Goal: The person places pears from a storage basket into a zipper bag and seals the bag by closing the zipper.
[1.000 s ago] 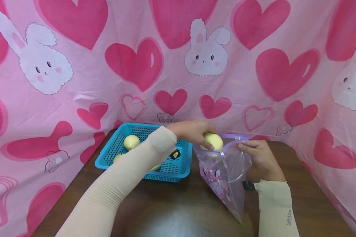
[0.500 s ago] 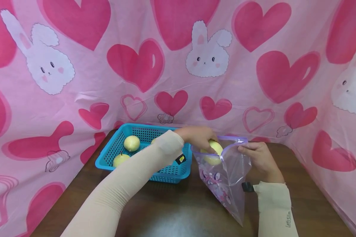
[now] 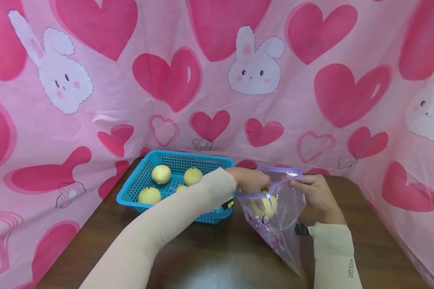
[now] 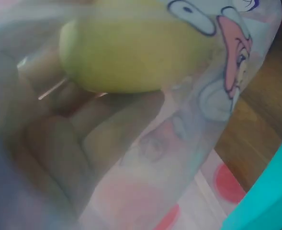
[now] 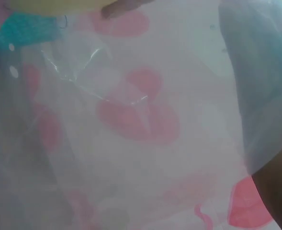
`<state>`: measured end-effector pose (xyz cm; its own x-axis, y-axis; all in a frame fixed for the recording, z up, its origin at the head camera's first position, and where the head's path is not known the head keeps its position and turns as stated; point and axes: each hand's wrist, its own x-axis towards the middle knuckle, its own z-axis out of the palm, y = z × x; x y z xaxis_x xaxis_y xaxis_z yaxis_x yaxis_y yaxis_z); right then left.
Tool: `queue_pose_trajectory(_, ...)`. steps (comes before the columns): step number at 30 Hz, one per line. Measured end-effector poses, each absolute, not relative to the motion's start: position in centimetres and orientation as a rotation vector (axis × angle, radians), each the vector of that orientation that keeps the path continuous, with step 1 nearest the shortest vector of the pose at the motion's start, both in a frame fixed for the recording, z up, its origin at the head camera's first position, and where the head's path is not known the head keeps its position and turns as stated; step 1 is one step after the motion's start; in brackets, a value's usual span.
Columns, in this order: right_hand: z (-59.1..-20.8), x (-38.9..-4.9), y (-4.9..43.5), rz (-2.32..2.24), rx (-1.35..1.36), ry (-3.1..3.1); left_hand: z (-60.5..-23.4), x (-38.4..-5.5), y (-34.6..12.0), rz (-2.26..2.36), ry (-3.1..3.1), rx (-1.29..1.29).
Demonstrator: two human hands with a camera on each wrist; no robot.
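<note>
Purple-rimmed bag (image 3: pixel 280 226), pinched at one o'clock by the right hand (image 3: pixel 320 196), surrounds the pear (image 3: pixel 269 205) the left hand (image 3: pixel 249 180) grips; the pear's weight could break that pinch.

Pink heart-print backdrop (image 3: pixel 213 84), brown table (image 3: pixel 217 257)

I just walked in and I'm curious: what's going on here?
A person's left hand is inside a clear plastic bag, holding a yellow fruit. Their right hand grips the bag by its purple-edged mouth, which is open. Beside the bag, a blue basket on the table holds more fruits: four show, one of them mostly hidden behind the left sleeve.
</note>
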<state>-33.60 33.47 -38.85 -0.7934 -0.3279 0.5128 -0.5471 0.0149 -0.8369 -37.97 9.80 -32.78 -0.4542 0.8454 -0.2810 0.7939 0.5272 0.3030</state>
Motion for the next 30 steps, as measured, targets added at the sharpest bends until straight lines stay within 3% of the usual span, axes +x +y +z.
queue_pose_trajectory(17,-38.6,-33.1,33.8,1.948,0.871,-2.113,-34.9,-37.6,10.0,-0.02,2.562,1.394)
queue_pose_trajectory(30,-38.8,-33.2,33.8,2.011,0.934,-2.018,-36.9,-37.3,10.0,0.061,2.642,1.236)
